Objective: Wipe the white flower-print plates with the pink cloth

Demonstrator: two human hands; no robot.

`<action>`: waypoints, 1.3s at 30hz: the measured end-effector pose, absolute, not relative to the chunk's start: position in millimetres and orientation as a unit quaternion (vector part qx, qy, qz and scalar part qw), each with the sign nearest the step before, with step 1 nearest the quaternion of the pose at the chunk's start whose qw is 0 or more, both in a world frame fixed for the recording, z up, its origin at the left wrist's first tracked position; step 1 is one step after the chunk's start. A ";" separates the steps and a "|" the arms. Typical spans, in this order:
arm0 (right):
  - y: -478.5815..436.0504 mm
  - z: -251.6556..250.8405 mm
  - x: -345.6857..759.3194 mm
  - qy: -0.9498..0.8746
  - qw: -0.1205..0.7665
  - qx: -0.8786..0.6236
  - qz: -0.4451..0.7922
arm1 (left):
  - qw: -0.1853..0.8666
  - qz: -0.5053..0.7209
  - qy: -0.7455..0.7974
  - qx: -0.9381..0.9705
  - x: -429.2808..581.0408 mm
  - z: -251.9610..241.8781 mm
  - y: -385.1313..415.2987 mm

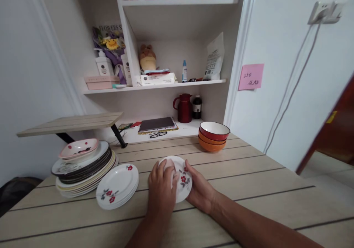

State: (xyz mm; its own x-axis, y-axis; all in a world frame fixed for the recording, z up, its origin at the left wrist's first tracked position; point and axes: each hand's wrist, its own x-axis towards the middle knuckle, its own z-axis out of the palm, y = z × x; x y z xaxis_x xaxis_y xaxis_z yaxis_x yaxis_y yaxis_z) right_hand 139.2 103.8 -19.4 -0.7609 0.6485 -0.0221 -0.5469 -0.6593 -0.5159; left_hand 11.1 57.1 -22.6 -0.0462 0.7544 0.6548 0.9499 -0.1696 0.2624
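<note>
A small white plate with red flowers (183,178) lies on the wooden table (249,189) in front of me. My left hand (162,189) rests on top of its left half, fingers curled over a white cloth or tissue (168,166). My right hand (199,189) grips the plate's right rim with fingers bent. To the left sits a stack of matching flowered plates (117,185). Further left stands a taller pile of larger plates (83,168) topped by a pink dish (79,148).
Stacked red and orange bowls (213,135) stand at the table's far edge. Behind are shelves with a red jug (183,108), a dark bottle, a tablet, glasses and toiletries. A small raised wooden board (72,123) overhangs at the left. A pink note (250,77) hangs on the wall.
</note>
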 end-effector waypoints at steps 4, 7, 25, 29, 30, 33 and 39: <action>98.0 -17.4 137.6 -0.259 0.313 -0.111 0.907 | 0.101 -0.349 -0.635 -0.682 1.3 -17.4 57.3; 93.2 -14.0 135.8 -0.261 0.341 -0.129 0.894 | 0.048 -0.382 -0.633 -0.672 -9.6 -15.7 58.5; 95.9 -3.6 140.3 -0.237 0.364 -0.190 0.881 | -0.696 -0.620 -0.337 -0.136 27.5 14.9 35.8; 96.1 -2.9 142.1 -0.358 0.411 -0.260 0.797 | -0.706 -0.626 -0.321 -0.087 25.7 12.7 37.9; 98.7 -3.5 144.7 -0.404 0.420 -0.289 0.759 | -0.706 -0.628 -0.318 -0.079 24.5 11.9 38.8; 111.2 -2.9 158.4 -0.553 0.441 -0.380 0.596 | -0.713 -0.627 -0.304 -0.072 22.2 8.1 41.4; 108.9 24.9 181.7 -0.752 0.491 -0.339 0.280 | -0.718 -0.633 -0.272 -0.098 16.9 -7.6 48.4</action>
